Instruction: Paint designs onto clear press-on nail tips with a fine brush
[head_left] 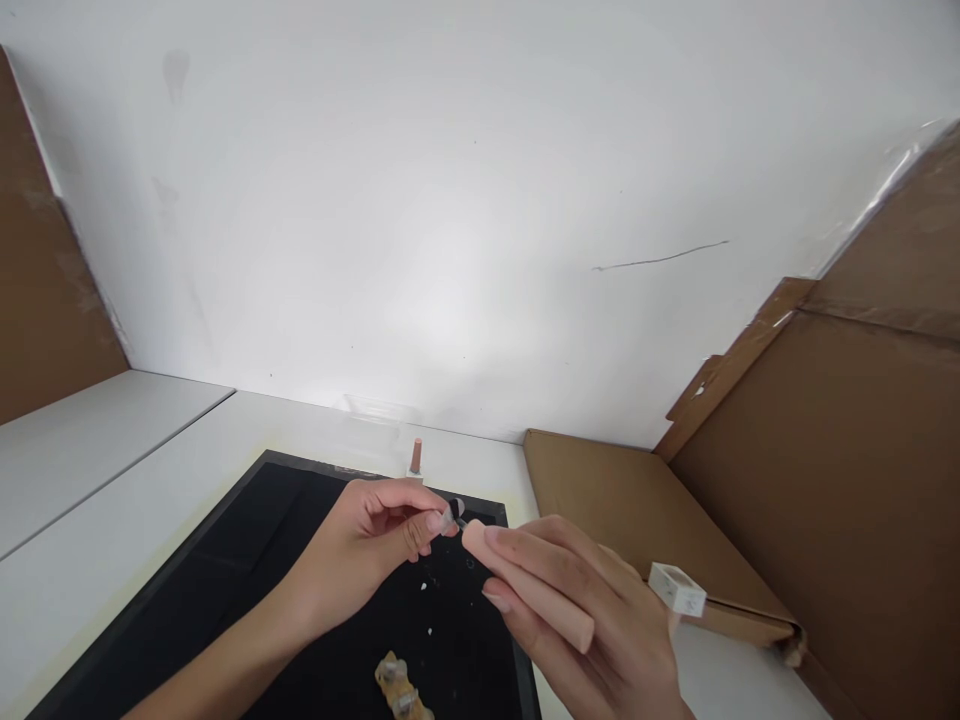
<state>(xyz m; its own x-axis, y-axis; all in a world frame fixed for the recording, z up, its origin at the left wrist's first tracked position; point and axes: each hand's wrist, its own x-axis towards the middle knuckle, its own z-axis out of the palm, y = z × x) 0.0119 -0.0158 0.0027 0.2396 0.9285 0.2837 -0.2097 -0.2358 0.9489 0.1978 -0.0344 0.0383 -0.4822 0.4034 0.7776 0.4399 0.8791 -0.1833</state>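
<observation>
My left hand (367, 535) pinches a small pale, see-through piece (448, 520) between thumb and fingertips; it looks like a false nail tip, but its kind is not certain. My right hand (585, 600) is closed around the thick peach handle of a small brush (529, 585). The brush's dark tip points left and meets the piece, or lies just in front of it. Below both hands is a black mat (330, 620). Near its bottom edge lies a yellowish strip (394, 685) with several clear pieces on it, partly cut off by the frame.
Behind my left hand stands a small bottle with a pinkish-brown cap (417, 455). A clear tray (379, 410) rests by the white wall. At right, a small white square container (676, 588) is on a flat cardboard box (622, 500). Cardboard panels (862, 430) rise at both sides.
</observation>
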